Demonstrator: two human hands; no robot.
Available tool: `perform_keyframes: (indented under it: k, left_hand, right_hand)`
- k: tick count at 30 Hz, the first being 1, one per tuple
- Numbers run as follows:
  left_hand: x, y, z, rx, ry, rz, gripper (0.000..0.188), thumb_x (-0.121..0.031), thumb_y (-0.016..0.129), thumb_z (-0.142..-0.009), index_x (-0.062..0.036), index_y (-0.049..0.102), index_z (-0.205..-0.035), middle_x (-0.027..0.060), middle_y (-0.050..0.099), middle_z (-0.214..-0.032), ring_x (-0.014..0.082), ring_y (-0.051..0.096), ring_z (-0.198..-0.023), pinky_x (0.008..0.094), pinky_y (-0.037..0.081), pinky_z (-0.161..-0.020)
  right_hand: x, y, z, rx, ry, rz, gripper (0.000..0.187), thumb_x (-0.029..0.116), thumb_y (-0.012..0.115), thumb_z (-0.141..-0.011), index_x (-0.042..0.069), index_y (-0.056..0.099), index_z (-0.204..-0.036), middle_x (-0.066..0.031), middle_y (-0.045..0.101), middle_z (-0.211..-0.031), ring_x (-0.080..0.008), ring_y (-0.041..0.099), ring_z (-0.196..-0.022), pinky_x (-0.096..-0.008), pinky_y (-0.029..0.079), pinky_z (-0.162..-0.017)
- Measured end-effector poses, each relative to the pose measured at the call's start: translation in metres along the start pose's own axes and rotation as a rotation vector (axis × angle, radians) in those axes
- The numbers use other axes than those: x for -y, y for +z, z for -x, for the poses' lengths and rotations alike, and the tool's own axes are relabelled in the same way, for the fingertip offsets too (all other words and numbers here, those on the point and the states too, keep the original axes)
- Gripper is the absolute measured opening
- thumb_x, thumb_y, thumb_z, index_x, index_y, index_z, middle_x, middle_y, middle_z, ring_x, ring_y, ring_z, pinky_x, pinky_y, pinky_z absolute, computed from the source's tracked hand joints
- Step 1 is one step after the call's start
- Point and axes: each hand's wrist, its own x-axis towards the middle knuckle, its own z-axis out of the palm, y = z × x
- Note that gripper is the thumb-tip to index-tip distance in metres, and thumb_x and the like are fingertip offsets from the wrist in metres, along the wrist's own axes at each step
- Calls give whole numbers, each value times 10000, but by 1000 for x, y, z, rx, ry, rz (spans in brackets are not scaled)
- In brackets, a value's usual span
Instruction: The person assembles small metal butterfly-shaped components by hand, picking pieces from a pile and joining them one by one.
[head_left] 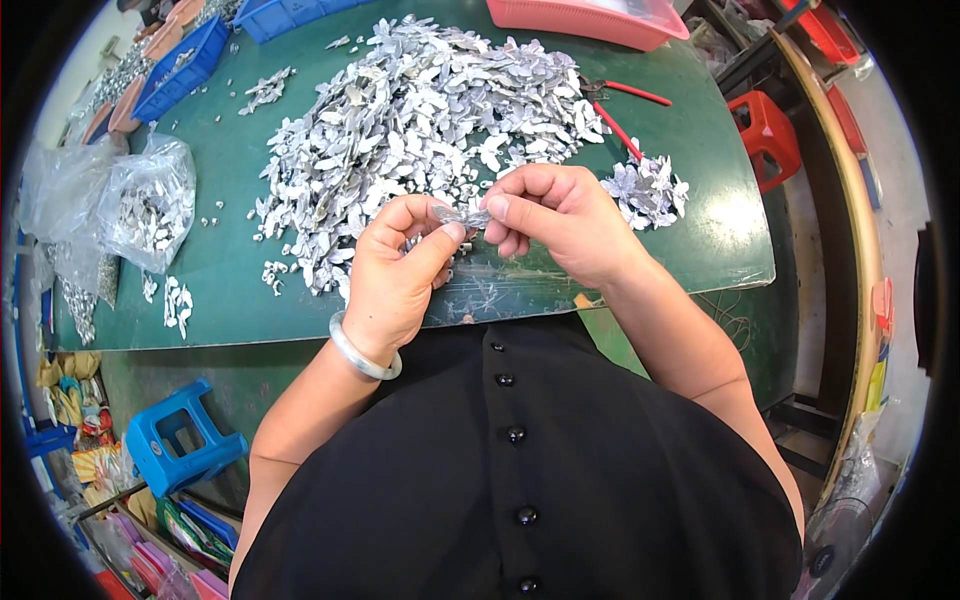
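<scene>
Between my two hands, just above the table's near edge, is a small silver-grey metal casting [461, 215] with leaf-like or wing-like lobes. My left hand [405, 262], with a pale bangle [362, 350] at its wrist, pinches one end between thumb and forefinger. From the other side, my right hand [550, 220] pinches it the same way. Right behind my hands rises a large heap of similar grey metal castings [420, 110]. A smaller pile of them [647, 190] lies to the right of my right hand. Red-handled pliers [625, 105] rest between the two piles.
The green table [700, 140] holds clear plastic bags [150, 200] of small parts at left. Blue bins [185, 70] and a pink basket [590, 22] stand along its far side. A blue stool [185, 435] is at lower left, a red stool [765, 140] at right.
</scene>
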Motion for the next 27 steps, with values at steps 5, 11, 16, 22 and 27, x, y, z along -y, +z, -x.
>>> perform_keyframes:
  k: [5, 11, 16, 22, 27]
  left_hand:
    - [-8, 3, 4, 30, -125, 196, 219, -39, 534, -796, -28, 503, -1013, 39, 527, -816, 66, 478, -592, 187, 373, -490]
    - [-1, -8, 7, 155, -213, 391, 341, -150, 488, -811, -6, 445, -1116, 71, 547, -863, 133, 530, -713, 232, 418, -560]
    - [1, -17, 8, 151, -250, 416, 235, -186, 491, -826, -19, 495, -992, 78, 544, -825, 159, 536, -723, 247, 435, -577]
    - [-4, -15, 7, 128, -250, 374, 211, -163, 476, -827, -11, 502, -971, 151, 562, -959, 220, 577, -801, 267, 491, -587]
    - [-5, -19, 6, 152, -241, 444, 277, -151, 456, -831, 22, 487, -1046, 201, 539, -1042, 262, 583, -858, 299, 521, -644]
  right_hand:
    - [0, 4, 3, -37, -46, 10, 92, 64, 556, -810, -9, 585, -858, -34, 595, -714, -71, 554, -628, -189, 445, -583]
    - [-6, 1, 1, 174, -291, 265, 95, 24, 579, -772, -4, 599, -860, -20, 575, -805, -73, 522, -745, -221, 423, -659]
    - [0, -13, -36, -46, -240, 722, 106, 62, 553, -781, -4, 601, -849, -46, 590, -778, -81, 522, -659, -234, 427, -608]
    - [-15, -18, -83, -35, -563, 1237, 227, 53, 564, -727, 86, 590, -951, -96, 543, -809, -262, 556, -758, -348, 450, -662]
    - [-12, -10, -92, 53, -478, 1395, 245, 56, 506, -707, 120, 612, -918, -116, 545, -846, -297, 552, -852, -391, 451, -711]
